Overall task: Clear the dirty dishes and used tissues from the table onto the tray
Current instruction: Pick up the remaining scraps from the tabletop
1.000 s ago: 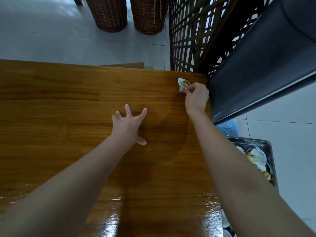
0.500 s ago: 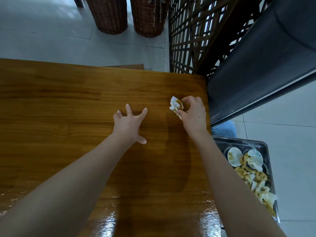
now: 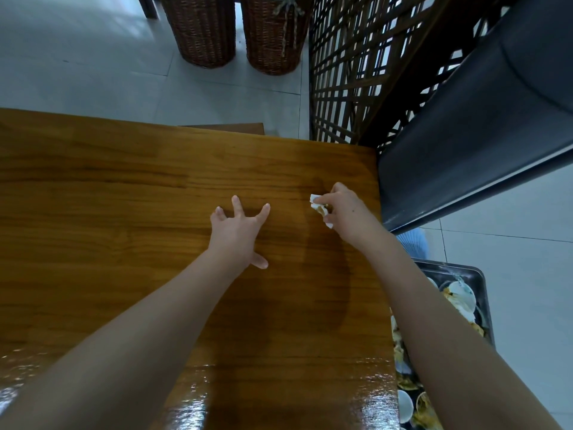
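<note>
Fingers (image 3: 334, 196) of the right hand (image 3: 348, 214) are curled and clamped on a crumpled white tissue (image 3: 317, 205) that is stained yellow-brown. The tissue is pinched between fingertips and thumb and juts out to their left, over the wooden table (image 3: 124, 212) near its right edge. Whether it touches the wood cannot be told.

The left hand (image 3: 237, 235) is set on the table just left of the tissue and apart from it. Its fingers are spread wide and straight, with the tips pressed to the wood and the thumb stuck out to the side. Nothing is held by it.

Past the table's right edge and lower down, a dark metal tray (image 3: 479, 276) is seen, partly hidden by the right forearm. White dishes (image 3: 463, 297) smeared with yellow scraps are piled in it.

A dark padded seat (image 3: 465, 135) is placed by the table's far right corner. A wooden lattice screen (image 3: 350, 72) is seen behind it, and two wicker baskets (image 3: 204, 29) on the tiled floor.
</note>
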The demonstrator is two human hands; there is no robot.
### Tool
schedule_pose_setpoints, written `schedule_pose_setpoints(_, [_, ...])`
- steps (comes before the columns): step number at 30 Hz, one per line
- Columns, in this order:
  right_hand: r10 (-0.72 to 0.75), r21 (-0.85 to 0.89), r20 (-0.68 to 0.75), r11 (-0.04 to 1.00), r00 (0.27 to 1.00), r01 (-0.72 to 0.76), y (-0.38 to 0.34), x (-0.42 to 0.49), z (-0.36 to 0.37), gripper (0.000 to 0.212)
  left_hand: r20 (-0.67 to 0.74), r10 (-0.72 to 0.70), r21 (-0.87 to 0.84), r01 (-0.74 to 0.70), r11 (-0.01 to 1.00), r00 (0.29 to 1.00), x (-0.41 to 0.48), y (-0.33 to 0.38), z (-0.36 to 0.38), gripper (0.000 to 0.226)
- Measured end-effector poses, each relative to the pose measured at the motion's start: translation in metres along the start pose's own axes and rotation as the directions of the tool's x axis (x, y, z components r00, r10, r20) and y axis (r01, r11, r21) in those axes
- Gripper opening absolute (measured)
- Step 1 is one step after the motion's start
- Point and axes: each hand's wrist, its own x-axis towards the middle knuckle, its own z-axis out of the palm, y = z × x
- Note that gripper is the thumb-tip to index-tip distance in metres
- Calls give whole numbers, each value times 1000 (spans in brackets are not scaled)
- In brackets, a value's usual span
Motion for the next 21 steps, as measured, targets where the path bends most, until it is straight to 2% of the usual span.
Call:
schedule_pose_setpoints(6, [-81,-216,-112,975,990,56,3,-1,-12,36,18,-3,19,3,1000,1000,1,1,0,124])
schedule_pose_setpoints(14, [-118,-220,-185,972,975,76,12,-3,-8,29,21,0,23,0,1000,1000,1,1,-1,123])
schedule_pose_setpoints(18, [-198,-179,-134,969,971,173,10,-1,-12,44,33,-2,15,2,1000,999,1,1,-2,123])
schedule_pose_setpoints(21, [-320,-238,-63,925,945,297,9,0,-12,36,48,-10,10,10,1000,999,2,1,-3,124])
